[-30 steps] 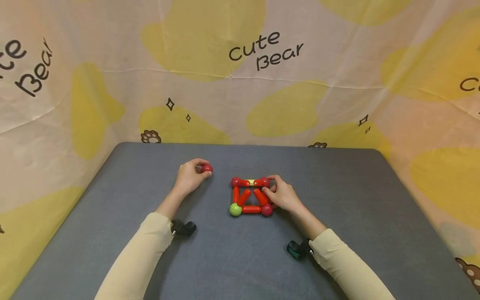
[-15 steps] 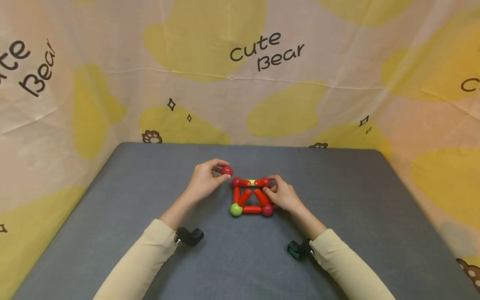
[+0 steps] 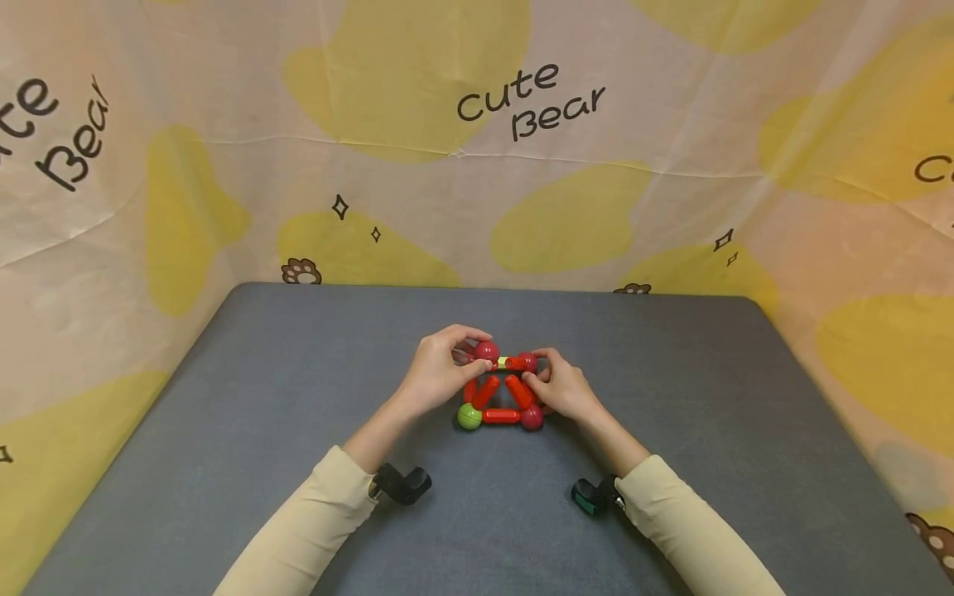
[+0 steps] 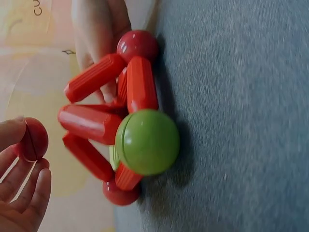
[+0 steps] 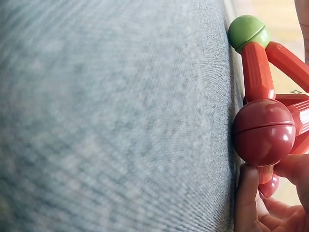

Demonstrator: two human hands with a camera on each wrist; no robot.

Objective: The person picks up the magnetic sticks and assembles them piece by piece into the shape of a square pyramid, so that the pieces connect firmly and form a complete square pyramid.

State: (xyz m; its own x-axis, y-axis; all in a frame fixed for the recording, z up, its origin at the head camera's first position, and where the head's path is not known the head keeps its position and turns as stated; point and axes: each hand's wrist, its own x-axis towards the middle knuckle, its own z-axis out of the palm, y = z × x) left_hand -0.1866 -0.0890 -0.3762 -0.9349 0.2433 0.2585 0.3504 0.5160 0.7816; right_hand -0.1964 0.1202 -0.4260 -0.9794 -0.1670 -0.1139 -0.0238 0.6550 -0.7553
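Observation:
In the head view my left hand (image 3: pixel 438 371) pinches a red ball (image 3: pixel 488 351) between thumb and fingers, over the back left corner of a ball-and-rod frame. The left wrist view shows that red ball (image 4: pixel 37 139) apart from the slanting rod tips. The frame has a green ball (image 3: pixel 469 416) at front left and a red ball (image 3: pixel 532 418) at front right, joined by a red rod (image 3: pixel 500 415). Several red rods rise inward from the corners. My right hand (image 3: pixel 566 389) grips the frame's right side, its thumb (image 5: pixel 295 169) close behind the near ball.
The frame rests on a grey table (image 3: pixel 492 521) with a patterned cloth (image 3: pixel 417 165) hanging behind it. A black wrist camera (image 3: pixel 405 484) sits on the left wrist, another camera (image 3: pixel 589 497) on the right.
My left hand has carried the red ball rightward, from left of the frame to over its back left corner. My right hand keeps its grip in place.

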